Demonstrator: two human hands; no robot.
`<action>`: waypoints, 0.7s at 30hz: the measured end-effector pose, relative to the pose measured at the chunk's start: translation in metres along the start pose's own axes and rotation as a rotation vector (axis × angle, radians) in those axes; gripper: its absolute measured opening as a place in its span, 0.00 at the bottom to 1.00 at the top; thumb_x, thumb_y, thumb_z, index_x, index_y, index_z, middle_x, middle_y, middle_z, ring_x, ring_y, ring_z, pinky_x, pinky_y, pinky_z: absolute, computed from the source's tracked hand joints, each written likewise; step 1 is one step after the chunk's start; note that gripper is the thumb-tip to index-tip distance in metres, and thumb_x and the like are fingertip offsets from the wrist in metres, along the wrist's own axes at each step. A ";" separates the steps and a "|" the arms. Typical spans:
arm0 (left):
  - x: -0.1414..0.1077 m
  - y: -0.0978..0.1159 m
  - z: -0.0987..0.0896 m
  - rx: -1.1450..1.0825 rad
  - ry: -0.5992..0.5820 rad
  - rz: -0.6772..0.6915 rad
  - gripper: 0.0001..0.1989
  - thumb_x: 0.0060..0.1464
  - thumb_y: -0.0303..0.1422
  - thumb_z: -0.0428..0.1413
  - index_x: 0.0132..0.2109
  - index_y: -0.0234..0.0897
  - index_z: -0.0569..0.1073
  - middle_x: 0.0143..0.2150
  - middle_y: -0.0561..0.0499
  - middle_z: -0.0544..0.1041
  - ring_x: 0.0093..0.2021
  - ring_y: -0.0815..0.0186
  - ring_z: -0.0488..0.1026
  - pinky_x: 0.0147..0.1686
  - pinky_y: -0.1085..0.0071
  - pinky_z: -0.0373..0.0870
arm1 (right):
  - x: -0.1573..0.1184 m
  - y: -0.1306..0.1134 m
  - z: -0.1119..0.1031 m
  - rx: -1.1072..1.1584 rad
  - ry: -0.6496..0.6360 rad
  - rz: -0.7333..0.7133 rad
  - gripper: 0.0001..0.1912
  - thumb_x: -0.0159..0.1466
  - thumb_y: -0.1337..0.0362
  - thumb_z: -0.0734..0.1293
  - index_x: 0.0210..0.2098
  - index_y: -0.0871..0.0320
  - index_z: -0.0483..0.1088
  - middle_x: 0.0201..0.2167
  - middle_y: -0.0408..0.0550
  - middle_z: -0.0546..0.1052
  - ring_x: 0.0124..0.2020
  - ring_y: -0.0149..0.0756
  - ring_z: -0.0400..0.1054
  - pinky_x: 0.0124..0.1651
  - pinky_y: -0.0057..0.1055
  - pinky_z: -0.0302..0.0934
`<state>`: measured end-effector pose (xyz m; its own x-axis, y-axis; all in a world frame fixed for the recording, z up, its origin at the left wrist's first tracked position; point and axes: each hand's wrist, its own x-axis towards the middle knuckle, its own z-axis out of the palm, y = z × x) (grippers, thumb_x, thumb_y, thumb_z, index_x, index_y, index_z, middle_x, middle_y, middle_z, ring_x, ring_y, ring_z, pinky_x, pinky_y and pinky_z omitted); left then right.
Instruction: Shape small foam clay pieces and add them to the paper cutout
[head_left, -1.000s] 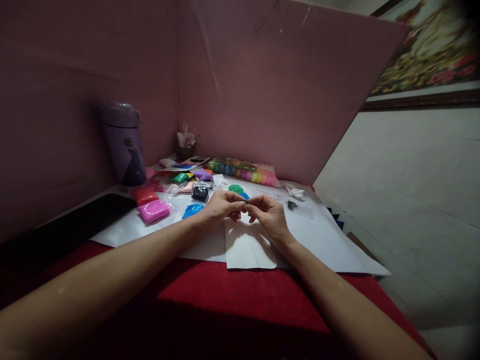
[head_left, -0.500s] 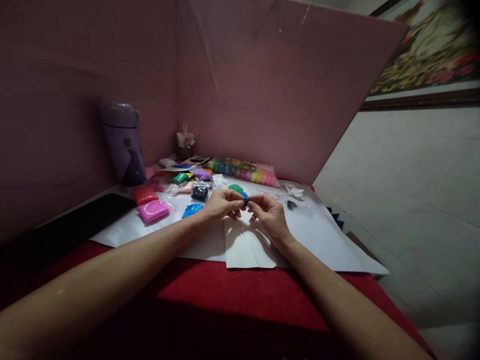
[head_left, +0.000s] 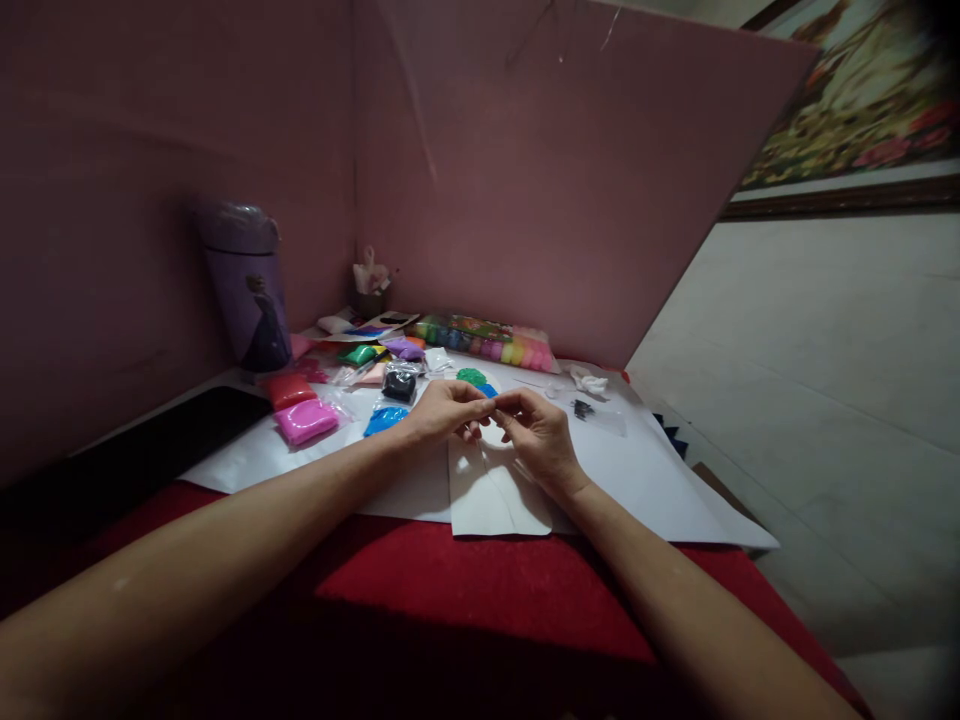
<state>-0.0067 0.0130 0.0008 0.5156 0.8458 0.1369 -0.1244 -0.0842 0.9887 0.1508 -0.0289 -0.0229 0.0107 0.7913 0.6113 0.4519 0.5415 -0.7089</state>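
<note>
My left hand (head_left: 444,410) and my right hand (head_left: 544,440) meet fingertip to fingertip over a white folded sheet (head_left: 501,505). Both are closed in a pinch. The small piece of black clay seen between them a moment ago is now covered by the fingers. Just behind the fingertips lie a textured green clay piece (head_left: 472,377) and a blue piece (head_left: 487,390), partly hidden by my left hand. Left of that hand are a bag of black clay (head_left: 400,385) and a bag of blue clay (head_left: 385,420).
Pink (head_left: 309,422) and red clay bags (head_left: 289,390) lie left, near a dark flat panel (head_left: 202,430) and a purple tumbler (head_left: 247,290). Behind are a multicoloured clay pack (head_left: 487,340) and a small pot (head_left: 371,295). Crumpled tissue (head_left: 587,380) and black bits (head_left: 583,409) lie right.
The black piece that showed between my fingertips is now hidden. My right-hand fingers have curled in closer to the left fingertips; both arms stay almost in place.
</note>
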 end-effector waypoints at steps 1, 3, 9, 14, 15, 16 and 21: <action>0.000 0.000 0.000 0.001 -0.004 0.005 0.13 0.44 0.35 0.66 0.27 0.28 0.74 0.18 0.51 0.73 0.16 0.73 0.68 0.17 0.78 0.63 | 0.000 0.000 0.000 -0.002 -0.011 0.000 0.05 0.61 0.61 0.68 0.33 0.56 0.73 0.31 0.47 0.76 0.31 0.35 0.71 0.31 0.31 0.66; 0.001 0.000 0.000 -0.005 0.004 0.012 0.12 0.45 0.34 0.66 0.26 0.28 0.74 0.16 0.51 0.72 0.15 0.73 0.68 0.17 0.78 0.61 | -0.001 0.001 0.001 -0.010 -0.033 0.007 0.05 0.61 0.61 0.68 0.35 0.56 0.73 0.31 0.47 0.76 0.30 0.35 0.71 0.31 0.31 0.65; 0.002 0.000 0.001 -0.049 0.047 0.023 0.05 0.47 0.24 0.62 0.29 0.29 0.72 0.16 0.52 0.72 0.16 0.72 0.69 0.18 0.78 0.62 | -0.002 0.001 0.002 0.013 -0.047 0.055 0.10 0.60 0.61 0.68 0.42 0.55 0.70 0.32 0.47 0.79 0.30 0.36 0.73 0.29 0.29 0.64; 0.003 -0.005 -0.001 -0.059 0.013 0.028 0.09 0.45 0.27 0.63 0.29 0.30 0.70 0.17 0.51 0.73 0.16 0.70 0.70 0.18 0.76 0.65 | -0.002 -0.002 0.002 0.028 -0.057 0.048 0.05 0.60 0.62 0.68 0.36 0.55 0.72 0.28 0.45 0.78 0.29 0.36 0.73 0.28 0.29 0.63; 0.004 -0.006 -0.002 -0.060 0.007 0.030 0.09 0.44 0.28 0.64 0.29 0.30 0.70 0.17 0.51 0.73 0.16 0.70 0.70 0.18 0.75 0.66 | -0.002 -0.003 0.002 0.028 -0.058 0.045 0.05 0.60 0.62 0.68 0.36 0.55 0.72 0.28 0.45 0.78 0.29 0.36 0.73 0.28 0.28 0.63; 0.004 -0.006 -0.002 -0.059 -0.001 0.033 0.10 0.43 0.29 0.65 0.29 0.30 0.70 0.17 0.51 0.73 0.16 0.69 0.70 0.18 0.75 0.67 | -0.002 -0.003 0.001 0.025 -0.059 0.041 0.05 0.60 0.62 0.68 0.35 0.55 0.72 0.28 0.45 0.78 0.29 0.36 0.73 0.28 0.28 0.63; 0.004 -0.005 -0.002 -0.013 -0.008 0.022 0.09 0.45 0.28 0.64 0.29 0.30 0.70 0.16 0.51 0.73 0.15 0.69 0.70 0.18 0.74 0.67 | -0.002 -0.004 0.000 -0.014 -0.061 0.025 0.04 0.60 0.62 0.67 0.33 0.56 0.72 0.28 0.45 0.77 0.29 0.35 0.71 0.29 0.29 0.64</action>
<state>-0.0059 0.0178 -0.0037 0.5190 0.8399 0.1589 -0.1467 -0.0956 0.9846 0.1488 -0.0326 -0.0217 -0.0320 0.8208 0.5703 0.4644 0.5175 -0.7187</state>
